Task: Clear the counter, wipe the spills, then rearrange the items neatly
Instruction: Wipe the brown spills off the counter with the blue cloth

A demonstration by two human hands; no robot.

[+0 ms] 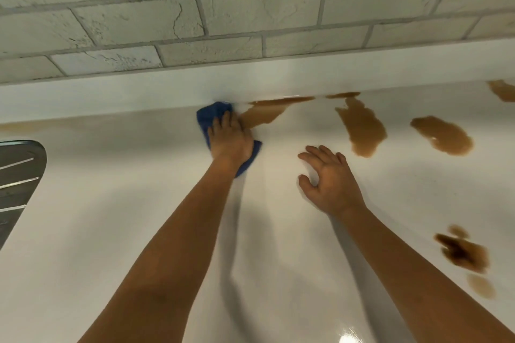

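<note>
Fingers (223,122) flat on cloth (207,117); right hand (331,178) spread.

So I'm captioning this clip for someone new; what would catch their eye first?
The brown spills across the right of the white counter, with a darker one near the front. Next, the left hand pressing a blue cloth at the back edge, the right hand spread beside it.

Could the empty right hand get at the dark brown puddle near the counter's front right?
Probably yes. The right hand hovers open, holding nothing, and only bare white counter lies between it and the dark brown puddle; nothing stands in the way.
</note>
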